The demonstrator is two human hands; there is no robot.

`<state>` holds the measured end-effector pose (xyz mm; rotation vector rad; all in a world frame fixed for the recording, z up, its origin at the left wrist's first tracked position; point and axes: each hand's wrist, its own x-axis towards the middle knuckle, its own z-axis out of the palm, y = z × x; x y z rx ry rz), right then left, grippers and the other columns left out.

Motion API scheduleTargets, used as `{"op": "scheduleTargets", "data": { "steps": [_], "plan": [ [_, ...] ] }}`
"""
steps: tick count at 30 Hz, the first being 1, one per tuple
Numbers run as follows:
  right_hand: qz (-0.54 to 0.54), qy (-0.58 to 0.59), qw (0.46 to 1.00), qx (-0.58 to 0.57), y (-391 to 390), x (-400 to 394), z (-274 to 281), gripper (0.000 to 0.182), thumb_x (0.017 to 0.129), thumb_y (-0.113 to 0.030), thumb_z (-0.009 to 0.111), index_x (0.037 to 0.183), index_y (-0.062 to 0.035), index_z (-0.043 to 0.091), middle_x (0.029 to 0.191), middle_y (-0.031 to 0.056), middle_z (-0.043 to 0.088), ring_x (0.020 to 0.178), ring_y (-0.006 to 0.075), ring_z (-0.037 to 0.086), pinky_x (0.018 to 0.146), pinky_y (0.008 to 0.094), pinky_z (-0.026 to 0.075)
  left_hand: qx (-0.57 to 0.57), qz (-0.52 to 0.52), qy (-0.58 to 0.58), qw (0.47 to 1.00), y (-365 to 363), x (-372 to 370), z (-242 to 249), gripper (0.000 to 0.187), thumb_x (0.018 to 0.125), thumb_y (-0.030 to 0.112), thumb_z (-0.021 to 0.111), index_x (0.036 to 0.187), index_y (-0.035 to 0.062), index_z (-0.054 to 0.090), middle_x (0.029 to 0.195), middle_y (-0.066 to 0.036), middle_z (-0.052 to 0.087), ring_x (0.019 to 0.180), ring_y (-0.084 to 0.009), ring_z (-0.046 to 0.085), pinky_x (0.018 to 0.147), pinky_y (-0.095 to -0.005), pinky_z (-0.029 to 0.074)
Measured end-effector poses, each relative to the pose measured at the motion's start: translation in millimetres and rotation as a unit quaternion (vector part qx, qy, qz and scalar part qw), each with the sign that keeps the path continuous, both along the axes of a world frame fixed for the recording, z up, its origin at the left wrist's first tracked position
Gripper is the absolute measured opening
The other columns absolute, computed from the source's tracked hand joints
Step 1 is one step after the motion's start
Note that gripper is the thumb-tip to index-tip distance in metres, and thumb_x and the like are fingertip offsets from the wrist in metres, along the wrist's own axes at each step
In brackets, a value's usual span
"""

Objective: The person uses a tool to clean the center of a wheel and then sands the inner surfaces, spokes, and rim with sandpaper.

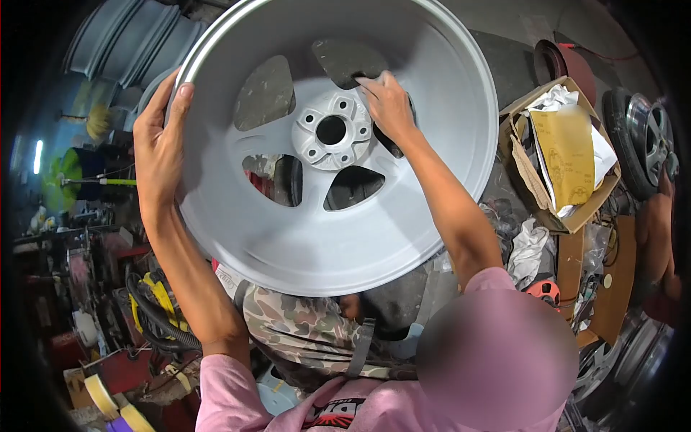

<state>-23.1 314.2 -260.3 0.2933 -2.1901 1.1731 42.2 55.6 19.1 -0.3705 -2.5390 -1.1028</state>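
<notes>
A large grey-white alloy wheel rim (273, 245) faces me with its hollow side, tilted up above my lap. My left hand (162, 137) grips its left edge, thumb on the near side and fingers round the outside. Inside the barrel, my right hand (389, 104) is at the edge of a spoke opening, right of the upper part of the hub (332, 130). Its fingers are bent and drawn together, with a dark bit at their tips; whatever they hold is too small to make out.
On the right stands a cardboard box (515, 155) holding yellow-brown sandpaper sheets (565, 162) and crumpled paper. Beyond it, another person's arm (653, 237) is near a dark wheel (640, 137). More grey rims (119, 39) are at upper left. Tape rolls (101, 396) and hoses clutter the lower left.
</notes>
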Motion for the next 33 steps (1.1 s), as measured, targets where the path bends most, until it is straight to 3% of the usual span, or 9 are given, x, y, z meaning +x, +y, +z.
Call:
{"op": "scheduleTargets", "data": {
  "steps": [3, 8, 10, 14, 18, 24, 26, 30, 33],
  "plan": [
    [-0.001, -0.065, 0.998, 0.021, 12.9, 27.7, -16.4, 0.029, 0.085, -0.002, 0.062, 0.111, -0.0080, 0.073, 0.089, 0.0202, 0.056, 0.082, 0.0375, 0.062, 0.074, 0.0454, 0.053, 0.000, 0.003, 0.008, 1.000, 1.3, -0.3, 2.3, 0.044, 0.100, 0.027, 0.066, 0.131, -0.0036, 0.063, 0.114, -0.007, 0.068, 0.107, -0.0124, 0.059, 0.098, -0.0271, 0.043],
    [0.016, -0.016, 1.000, -0.006, 3.2, -0.2, 4.3, 0.031, 0.086, -0.001, 0.062, 0.113, -0.0099, 0.073, 0.089, 0.0202, 0.056, 0.084, 0.0388, 0.063, 0.075, 0.0442, 0.052, 0.013, -0.010, -0.009, 1.000, 2.2, -1.0, 1.0, 0.043, 0.100, 0.027, 0.066, 0.132, -0.0027, 0.063, 0.115, -0.006, 0.068, 0.107, -0.0125, 0.058, 0.099, -0.0269, 0.042],
    [-0.001, 0.025, 0.999, -0.022, -1.1, -2.3, -5.2, 0.023, 0.090, -0.007, 0.066, 0.111, -0.0098, 0.074, 0.088, 0.0191, 0.055, 0.075, 0.0363, 0.059, 0.069, 0.0443, 0.048, 0.007, 0.004, -0.008, 1.000, -1.3, -0.8, 1.3, 0.042, 0.100, 0.025, 0.065, 0.132, -0.0027, 0.063, 0.115, -0.006, 0.068, 0.108, -0.0122, 0.058, 0.099, -0.0267, 0.042],
    [0.012, -0.050, 0.999, 0.001, 16.1, 28.1, -16.0, 0.024, 0.090, -0.007, 0.066, 0.113, -0.0107, 0.074, 0.086, 0.0188, 0.053, 0.077, 0.0364, 0.058, 0.070, 0.0445, 0.048, 0.019, 0.000, -0.007, 1.000, 1.7, 0.6, 2.1, 0.043, 0.100, 0.025, 0.065, 0.132, -0.0031, 0.063, 0.115, -0.006, 0.068, 0.108, -0.0118, 0.058, 0.100, -0.0266, 0.041],
    [0.021, -0.002, 1.000, 0.001, 0.3, -8.9, 5.6, 0.023, 0.091, -0.008, 0.066, 0.112, -0.0099, 0.075, 0.083, 0.0171, 0.052, 0.076, 0.0356, 0.057, 0.069, 0.0443, 0.047, 0.001, -0.009, -0.008, 1.000, 2.4, 0.8, 2.5, 0.043, 0.101, 0.026, 0.065, 0.133, -0.0029, 0.062, 0.116, -0.007, 0.068, 0.108, -0.0119, 0.058, 0.100, -0.0264, 0.041],
    [0.020, -0.076, 0.997, 0.016, 19.3, 20.7, -15.0, 0.026, 0.088, -0.004, 0.062, 0.109, -0.0115, 0.075, 0.088, 0.0199, 0.055, 0.080, 0.0376, 0.061, 0.072, 0.0461, 0.050, -0.004, 0.005, -0.008, 1.000, 2.1, 2.0, 3.8, 0.043, 0.101, 0.026, 0.064, 0.132, -0.0036, 0.062, 0.118, -0.008, 0.068, 0.110, -0.0126, 0.058, 0.101, -0.0272, 0.041],
    [0.035, -0.009, 0.999, 0.026, 9.0, 1.4, 4.1, 0.029, 0.087, -0.002, 0.060, 0.110, -0.0122, 0.075, 0.089, 0.0203, 0.056, 0.082, 0.0389, 0.061, 0.074, 0.0469, 0.051, -0.010, -0.007, -0.013, 1.000, 1.7, -0.2, 3.3, 0.043, 0.101, 0.026, 0.063, 0.132, -0.0037, 0.062, 0.118, -0.008, 0.068, 0.110, -0.0129, 0.058, 0.102, -0.0274, 0.041],
    [0.018, -0.002, 1.000, 0.013, 8.2, 12.6, -2.5, 0.031, 0.084, 0.000, 0.060, 0.109, -0.0121, 0.075, 0.092, 0.0212, 0.056, 0.085, 0.0398, 0.061, 0.076, 0.0482, 0.051, -0.010, 0.002, 0.000, 1.000, -12.2, -10.6, -1.9, 0.041, 0.102, 0.024, 0.062, 0.132, -0.0037, 0.062, 0.119, -0.008, 0.067, 0.110, -0.0133, 0.058, 0.102, -0.0279, 0.041],
    [0.015, -0.083, 0.996, 0.037, 18.7, 27.0, -11.5, 0.032, 0.085, 0.002, 0.058, 0.110, -0.0112, 0.073, 0.095, 0.0225, 0.056, 0.089, 0.0407, 0.063, 0.077, 0.0487, 0.052, 0.001, 0.002, -0.007, 1.000, -8.0, -9.0, 3.6, 0.040, 0.102, 0.023, 0.061, 0.132, -0.0036, 0.062, 0.119, -0.008, 0.067, 0.110, -0.0132, 0.058, 0.102, -0.0278, 0.041]
  ]
}}
